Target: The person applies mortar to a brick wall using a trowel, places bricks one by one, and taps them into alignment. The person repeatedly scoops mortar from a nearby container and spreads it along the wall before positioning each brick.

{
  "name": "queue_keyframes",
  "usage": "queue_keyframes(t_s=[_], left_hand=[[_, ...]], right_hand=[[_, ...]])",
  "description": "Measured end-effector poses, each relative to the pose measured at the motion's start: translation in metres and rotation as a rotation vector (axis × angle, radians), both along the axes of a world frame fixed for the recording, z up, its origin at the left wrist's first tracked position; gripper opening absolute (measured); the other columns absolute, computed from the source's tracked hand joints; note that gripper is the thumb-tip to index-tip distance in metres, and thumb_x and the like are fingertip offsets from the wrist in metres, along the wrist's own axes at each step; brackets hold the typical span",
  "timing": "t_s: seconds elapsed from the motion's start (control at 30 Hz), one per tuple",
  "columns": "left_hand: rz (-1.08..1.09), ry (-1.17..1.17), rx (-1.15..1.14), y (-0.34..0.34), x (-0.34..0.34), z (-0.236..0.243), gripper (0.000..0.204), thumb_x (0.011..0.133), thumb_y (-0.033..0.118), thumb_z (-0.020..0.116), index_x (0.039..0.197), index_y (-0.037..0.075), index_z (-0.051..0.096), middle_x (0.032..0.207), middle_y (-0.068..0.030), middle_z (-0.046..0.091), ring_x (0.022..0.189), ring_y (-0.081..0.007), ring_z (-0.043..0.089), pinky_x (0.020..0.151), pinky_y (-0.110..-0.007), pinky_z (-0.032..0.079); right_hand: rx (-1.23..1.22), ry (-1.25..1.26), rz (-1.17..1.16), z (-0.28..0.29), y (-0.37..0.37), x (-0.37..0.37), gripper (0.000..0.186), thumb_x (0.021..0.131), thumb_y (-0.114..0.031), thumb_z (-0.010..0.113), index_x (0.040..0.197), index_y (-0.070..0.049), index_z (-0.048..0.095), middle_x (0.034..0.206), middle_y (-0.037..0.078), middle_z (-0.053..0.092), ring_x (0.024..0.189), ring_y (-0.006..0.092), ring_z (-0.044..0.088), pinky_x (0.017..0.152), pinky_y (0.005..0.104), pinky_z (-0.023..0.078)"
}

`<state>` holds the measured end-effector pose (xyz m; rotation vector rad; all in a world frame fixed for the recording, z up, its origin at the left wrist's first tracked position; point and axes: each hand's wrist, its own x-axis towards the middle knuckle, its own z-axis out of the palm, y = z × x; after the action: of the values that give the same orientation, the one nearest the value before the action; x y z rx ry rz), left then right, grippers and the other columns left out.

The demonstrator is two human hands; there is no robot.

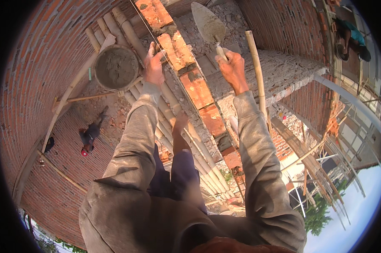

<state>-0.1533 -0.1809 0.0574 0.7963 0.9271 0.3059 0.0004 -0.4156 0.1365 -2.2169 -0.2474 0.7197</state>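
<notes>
My left hand (pixel 153 67) is beside a narrow course of orange bricks (pixel 195 88), its raised fingers apart at a thin string line along the wall's left edge; whether it touches the string I cannot tell. Left of it, a round bucket of grey mortar (pixel 116 66) rests on bamboo poles. My right hand (pixel 232 67), right of the bricks, is closed on the wooden handle of a trowel (pixel 208 21), whose blade points up and away. Grey mortar shows in the joints between the bricks.
My bare leg stands among bamboo poles (pixel 213 179). Brick walls and rubble surround me. Two people (pixel 89 137) are below at left, another person (pixel 351 38) at upper right. An upright pole (pixel 258 76) stands beside my right arm; bamboo scaffolding (pixel 313 168) is at lower right.
</notes>
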Motion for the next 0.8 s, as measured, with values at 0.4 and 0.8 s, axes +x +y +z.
queue_keyframes(t_s=[0.4,0.8], left_hand=[[-0.130,0.058,0.089,0.023,0.033,-0.016,0.066,0.105,0.033,0.061,0.163,0.007,0.043,0.157,-0.0121,0.053,0.144,-0.0296,0.049,0.124,-0.046,0.037],[-0.063,-0.108,0.248,0.116,0.058,-0.029,0.078,0.103,0.025,0.061,0.170,0.000,0.028,0.153,-0.0187,0.058,0.134,-0.0275,0.060,0.109,-0.041,0.053]], right_hand=[[-0.045,0.000,0.087,-0.078,-0.030,-0.041,0.041,0.093,-0.012,0.082,0.132,-0.001,0.076,0.118,0.016,0.082,0.099,0.0186,0.073,0.090,0.0341,0.056],[-0.039,-0.385,0.070,0.031,-0.131,-0.093,0.035,0.092,-0.006,0.074,0.127,-0.005,0.074,0.113,0.017,0.076,0.101,0.0346,0.073,0.092,0.0435,0.056]])
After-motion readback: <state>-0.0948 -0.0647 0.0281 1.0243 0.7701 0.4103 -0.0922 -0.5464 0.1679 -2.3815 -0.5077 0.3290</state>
